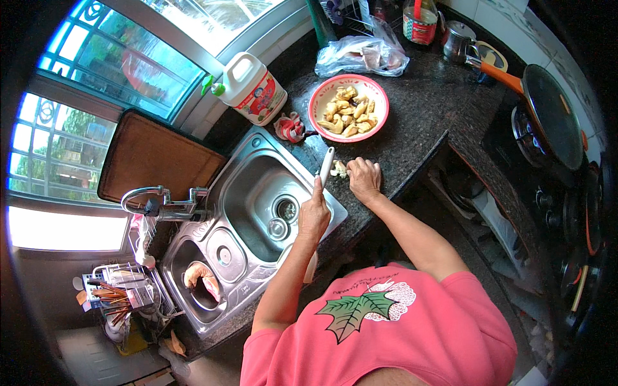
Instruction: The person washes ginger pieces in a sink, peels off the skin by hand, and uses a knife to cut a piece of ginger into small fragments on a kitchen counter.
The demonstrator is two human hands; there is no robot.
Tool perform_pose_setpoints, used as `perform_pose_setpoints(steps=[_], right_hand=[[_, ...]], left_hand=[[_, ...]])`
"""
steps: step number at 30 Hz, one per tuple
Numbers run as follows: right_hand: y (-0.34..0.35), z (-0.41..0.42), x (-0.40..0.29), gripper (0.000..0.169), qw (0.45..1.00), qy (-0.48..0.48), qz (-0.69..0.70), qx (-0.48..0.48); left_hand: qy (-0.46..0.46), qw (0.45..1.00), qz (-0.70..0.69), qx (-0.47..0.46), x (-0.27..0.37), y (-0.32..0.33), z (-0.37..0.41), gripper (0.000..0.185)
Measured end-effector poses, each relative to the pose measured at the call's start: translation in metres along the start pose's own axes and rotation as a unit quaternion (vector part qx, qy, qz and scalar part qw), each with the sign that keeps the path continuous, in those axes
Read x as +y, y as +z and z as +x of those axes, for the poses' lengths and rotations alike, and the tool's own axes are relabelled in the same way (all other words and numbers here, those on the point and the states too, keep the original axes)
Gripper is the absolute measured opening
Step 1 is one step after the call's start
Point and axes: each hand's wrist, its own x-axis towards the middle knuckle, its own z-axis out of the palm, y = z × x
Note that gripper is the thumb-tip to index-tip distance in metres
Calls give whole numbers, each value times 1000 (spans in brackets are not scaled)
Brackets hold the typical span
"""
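Observation:
My left hand [314,217] is at the sink's right rim, with a finger stretched along a white-handled tool [327,163]. The handle points away from me and has a hole at its far end; its working part cannot be made out. Small pale pieces that look like garlic cloves [340,169] lie on the dark granite counter [420,111]. My right hand [364,178] rests beside them with curled fingers, the fingertips at their edge. Whether it pinches a piece is hidden. Beyond both hands stands a red-rimmed bowl [347,108] of yellowish, cooked-looking meat pieces.
The steel sink [251,183] lies on the left, with raw meat [202,279] in its small basin. A white jug [253,89], a crumpled red-and-white cloth [290,127] and a plastic bag [364,53] stand farther back. A lidded pan [553,116] sits on the stove at right.

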Motion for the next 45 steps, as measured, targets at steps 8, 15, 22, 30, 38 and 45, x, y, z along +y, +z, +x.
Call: perform_pose_setpoints(steps=[8,15,22,30,38,45], right_hand=[[9,1,-1,3,997,-28,-67,-24],[7,4,-3,4,995,-62,-75,-12],[3,6,-6,5,996,-48,-69,-36],[1,10,-4,4,997,-42,-51,-31],[3,7,-4,6,996,-58,-61,-28],[4,4,-4,9,997,-63,-37,-24]], left_hand=[[18,1000,-14,-2,-12,15,1,64],[-16,996,38,-83,-28,23,2,63],[19,999,25,-24,-16,22,-2,55],[25,999,-34,0,-8,7,4,49],[7,998,12,-55,-28,43,2,54],[38,999,-35,-2,-20,31,1,48]])
